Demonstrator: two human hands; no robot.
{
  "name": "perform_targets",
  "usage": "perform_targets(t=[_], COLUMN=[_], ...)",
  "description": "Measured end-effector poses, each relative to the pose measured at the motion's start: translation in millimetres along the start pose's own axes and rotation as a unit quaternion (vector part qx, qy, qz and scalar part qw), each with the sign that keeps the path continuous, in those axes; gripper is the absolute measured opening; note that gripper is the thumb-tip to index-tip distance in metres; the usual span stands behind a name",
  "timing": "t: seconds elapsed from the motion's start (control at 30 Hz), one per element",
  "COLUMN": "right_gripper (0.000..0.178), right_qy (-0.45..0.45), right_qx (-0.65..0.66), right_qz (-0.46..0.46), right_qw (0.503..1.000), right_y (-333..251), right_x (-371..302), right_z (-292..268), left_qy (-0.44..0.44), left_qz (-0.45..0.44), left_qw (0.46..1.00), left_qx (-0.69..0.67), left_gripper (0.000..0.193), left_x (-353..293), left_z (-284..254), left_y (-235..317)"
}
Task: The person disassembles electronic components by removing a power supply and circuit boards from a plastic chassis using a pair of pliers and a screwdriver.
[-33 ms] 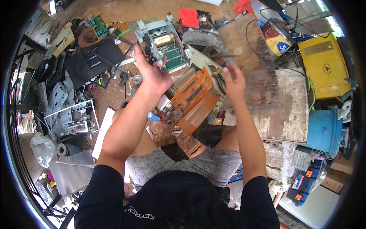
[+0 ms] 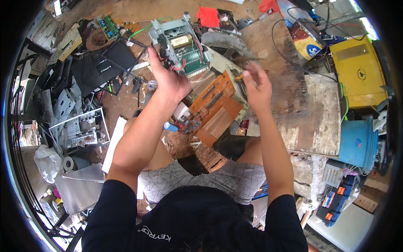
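My left hand (image 2: 171, 84) is closed around the lower left side of a stripped device assembly (image 2: 170, 29) with a grey frame. A pale yellow cylinder (image 2: 181, 40), a green circuit board (image 2: 193, 59) and red wires show on it. Just below, a large orange-brown circuit board (image 2: 212, 98) lies slanted, with small parts and a blue cylinder (image 2: 170, 127) at its lower left end. I cannot tell whether the two are joined. To the right, my right hand (image 2: 258, 86) has bent, partly blurred fingers. A small yellow piece (image 2: 239, 77), like a tool handle, shows at its thumb.
A wooden board (image 2: 289, 75) lies on the right, with a yellow box (image 2: 359, 73) and a blue bucket (image 2: 357, 143) beyond it. Scrap panels and a white metal frame (image 2: 79, 130) crowd the left. A red plastic part (image 2: 208, 17) sits at the far side.
My right hand has shifted slightly, and its fingers have curled in near the yellow piece. My left hand and the device assembly have barely moved.
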State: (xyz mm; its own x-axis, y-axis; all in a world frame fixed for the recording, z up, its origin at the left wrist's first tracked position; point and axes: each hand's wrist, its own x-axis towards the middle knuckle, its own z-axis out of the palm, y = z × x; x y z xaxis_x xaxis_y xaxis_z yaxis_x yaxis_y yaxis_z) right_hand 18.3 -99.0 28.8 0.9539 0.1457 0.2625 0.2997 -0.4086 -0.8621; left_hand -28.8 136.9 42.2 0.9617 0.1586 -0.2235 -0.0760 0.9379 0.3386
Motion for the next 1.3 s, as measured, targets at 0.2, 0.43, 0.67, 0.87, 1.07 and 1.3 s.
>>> perform_targets(t=[0.2,0.43,0.67,0.87,1.07,1.3], right_gripper=[0.045,0.021,0.017,0.019,0.028,0.065], right_qy=[-0.09,-0.087,-0.107,-0.121,-0.144,-0.029], right_qx=[-0.158,-0.206,-0.195,-0.13,-0.114,-0.119], right_qz=[-0.313,-0.26,-0.194,-0.132,-0.089,-0.103], right_qw=[0.932,0.939,0.955,0.975,0.979,0.987], right_y=[-100.6,-99.8,-99.8,-94.7,-92.3,-56.3], right_x=[-13.7,1.8,17.6,19.6,21.3,-12.3], right_z=[47.8,47.5,38.7,40.9,37.2,18.6], left_qy=[0.054,-0.014,-0.005,-0.008,-0.004,0.035], left_qz=[0.026,-0.025,-0.065,-0.062,-0.069,-0.168], left_qw=[0.995,0.998,0.984,0.979,0.98,0.984], left_qx=[0.077,0.059,0.163,0.196,0.186,0.056], left_gripper=[0.082,0.052,0.052,0.058,0.066,0.073], left_x=[-11.3,-0.7,0.8,13.9,17.3,1.2], left_z=[16.0,10.1,3.2,-8.1,-10.4,11.1], left_y=[-4.0,-8.0,-12.1,-11.8,-16.3,-8.8])
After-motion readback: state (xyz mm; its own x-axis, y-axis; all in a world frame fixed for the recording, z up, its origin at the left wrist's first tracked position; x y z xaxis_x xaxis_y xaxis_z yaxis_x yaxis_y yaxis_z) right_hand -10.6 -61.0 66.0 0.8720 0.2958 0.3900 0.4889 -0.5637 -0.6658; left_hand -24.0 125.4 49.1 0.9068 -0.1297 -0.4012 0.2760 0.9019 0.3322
